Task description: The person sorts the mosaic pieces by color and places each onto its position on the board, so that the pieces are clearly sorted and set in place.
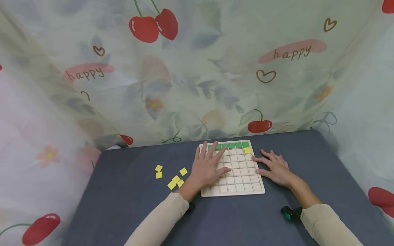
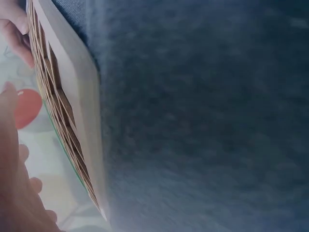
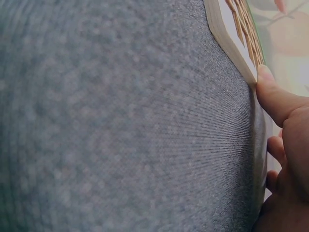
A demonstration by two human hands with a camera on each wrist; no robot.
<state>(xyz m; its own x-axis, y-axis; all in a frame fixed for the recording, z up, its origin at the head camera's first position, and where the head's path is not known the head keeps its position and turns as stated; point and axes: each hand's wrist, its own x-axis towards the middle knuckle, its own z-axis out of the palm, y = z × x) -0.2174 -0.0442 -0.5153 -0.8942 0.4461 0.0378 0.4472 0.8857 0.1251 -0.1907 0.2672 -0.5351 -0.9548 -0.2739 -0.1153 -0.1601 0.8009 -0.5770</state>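
Note:
A pale wooden grid board [image 1: 243,179] lies on the table. Along its far row runs a line of green square tiles [image 1: 231,146], with one yellow tile [image 1: 247,150] just below the row's right end. My left hand [image 1: 207,169] is spread over the board's left part, hiding some cells; whether the palm presses down cannot be told. At the right edge, my right hand [image 1: 275,169] has its thumb and index finger against the board's rim, the other fingers loosely extended. In the right wrist view the thumb [image 3: 273,94] touches the board's side.
Several loose yellow tiles [image 1: 175,179] lie on the dark table cover [image 1: 123,198] left of the board, some touching or overlapping. A patterned curtain [image 1: 191,85] hangs behind the table and along both sides. A black wrist device [image 1: 290,213] sits by the right cuff.

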